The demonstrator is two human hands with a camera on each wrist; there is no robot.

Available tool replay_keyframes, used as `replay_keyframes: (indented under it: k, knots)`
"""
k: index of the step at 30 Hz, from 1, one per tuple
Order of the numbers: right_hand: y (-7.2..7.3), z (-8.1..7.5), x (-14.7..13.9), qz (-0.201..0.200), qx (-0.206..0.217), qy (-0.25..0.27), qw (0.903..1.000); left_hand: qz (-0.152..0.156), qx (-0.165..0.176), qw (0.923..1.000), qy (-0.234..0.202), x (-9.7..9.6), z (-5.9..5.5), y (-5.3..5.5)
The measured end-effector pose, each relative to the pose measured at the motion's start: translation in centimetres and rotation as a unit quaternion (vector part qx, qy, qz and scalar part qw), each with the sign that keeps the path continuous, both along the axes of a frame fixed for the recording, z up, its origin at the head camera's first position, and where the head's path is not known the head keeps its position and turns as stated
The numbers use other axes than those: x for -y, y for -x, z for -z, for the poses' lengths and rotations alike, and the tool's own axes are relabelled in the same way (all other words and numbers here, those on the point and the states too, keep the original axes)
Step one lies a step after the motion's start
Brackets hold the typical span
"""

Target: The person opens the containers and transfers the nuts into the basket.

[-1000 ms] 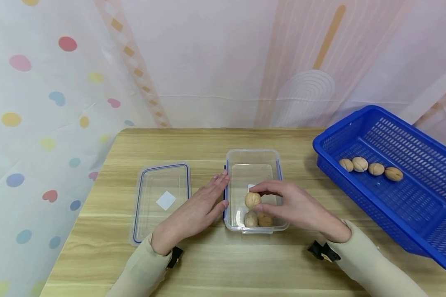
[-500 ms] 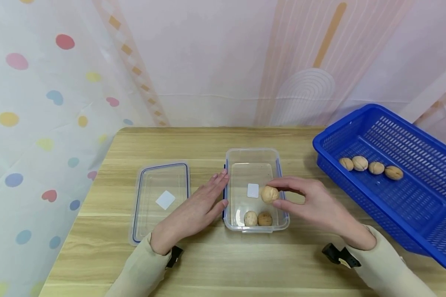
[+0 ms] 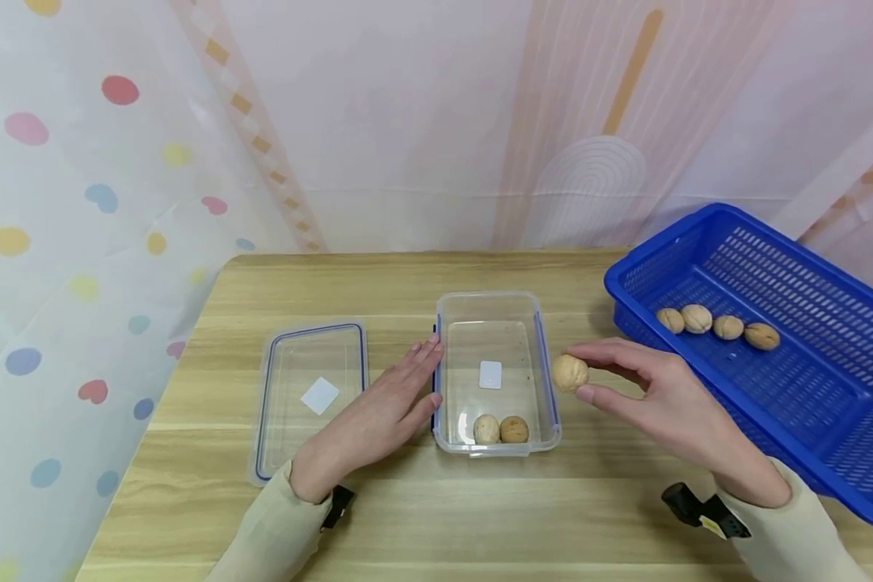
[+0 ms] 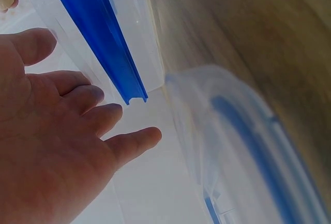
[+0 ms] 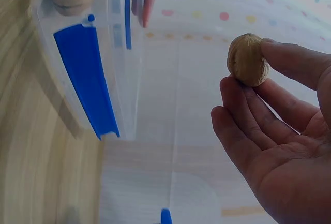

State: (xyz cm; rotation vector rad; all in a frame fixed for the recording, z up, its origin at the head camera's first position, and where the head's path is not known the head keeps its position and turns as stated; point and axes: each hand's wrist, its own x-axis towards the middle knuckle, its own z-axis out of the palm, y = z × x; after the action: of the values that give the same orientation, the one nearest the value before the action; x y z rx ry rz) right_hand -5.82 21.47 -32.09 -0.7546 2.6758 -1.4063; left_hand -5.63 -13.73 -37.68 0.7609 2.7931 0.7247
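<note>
In the head view a clear plastic food container (image 3: pixel 491 339) with blue side clips stands uncovered on the table. Two walnuts (image 3: pixel 500 429) lie at its near end, beside a small white square. My right hand (image 3: pixel 658 388) pinches another walnut (image 3: pixel 570 373) between thumb and fingers, just outside the container's right wall. The right wrist view shows this walnut (image 5: pixel 248 60) held at the fingertips. With straight fingers, my left hand (image 3: pixel 381 412) rests against the container's left side. The left wrist view has a blue clip (image 4: pixel 103 43) by the left hand's fingers.
Left of the container, a clear lid (image 3: pixel 313 396) with a blue seal lies on the wooden table (image 3: pixel 436 525). A blue perforated basket (image 3: pixel 742 404) stands on the right with several walnuts (image 3: pixel 727 327) in it. A patterned cloth (image 3: pixel 407 121) hangs behind the table.
My right hand has carried its walnut from above the near walnuts in the container rightward, out past the right wall. The left hand has stayed at the container's side.
</note>
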Motion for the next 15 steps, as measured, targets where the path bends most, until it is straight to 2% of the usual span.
replay_keyframes:
  k: [7,15]
  knots:
    - [-0.5,-0.8,-1.5,0.025,-0.020,0.020,0.9993,-0.001,0.003,1.0000,0.000,0.0,0.1,0.0]
    - [-1.4,-1.7,-3.3,0.064,-0.004,-0.004,0.9979,0.001,-0.002,1.0000,0.000,0.1,0.1,0.1]
